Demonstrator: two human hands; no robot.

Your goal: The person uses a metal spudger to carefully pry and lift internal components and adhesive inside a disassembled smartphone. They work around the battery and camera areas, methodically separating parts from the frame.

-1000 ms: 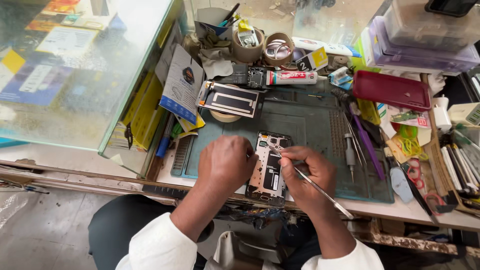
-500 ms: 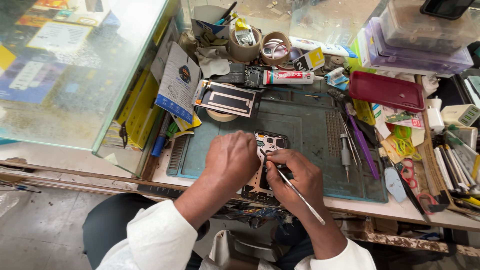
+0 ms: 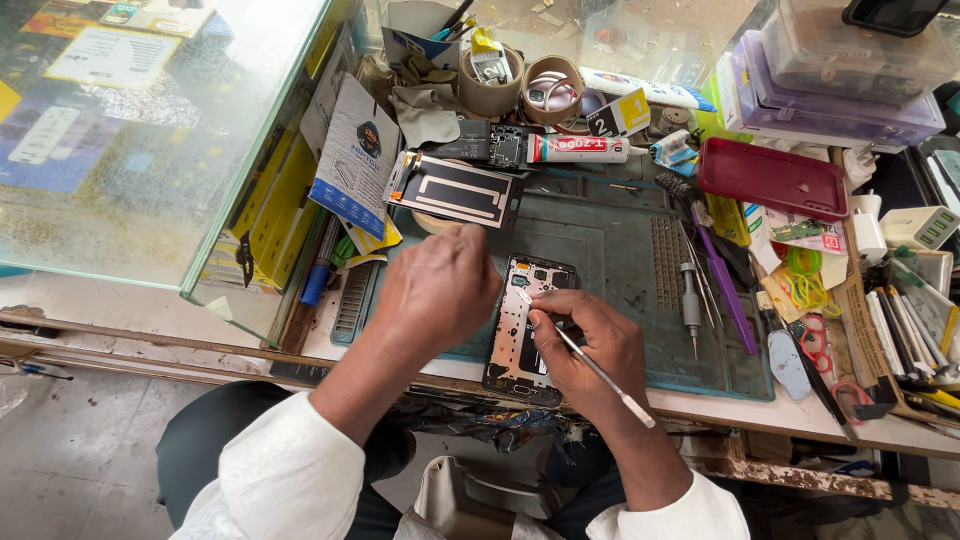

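Green mat [image 3: 620,250]: left hand [image 3: 440,285] now lifted off phone frame [image 3: 525,330].

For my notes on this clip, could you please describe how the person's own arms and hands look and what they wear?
Both arms wear white long sleeves, pushed up so the forearms are bare. The left hand and right hand are bare: no gloves, and no rings, watch or bracelet can be seen. The cuffs look loose and slightly creased.

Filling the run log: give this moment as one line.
left hand: over phone frame, touching its left edge | right hand: grip on thin metal pry tool, tip at frame's top | surface: green repair mat
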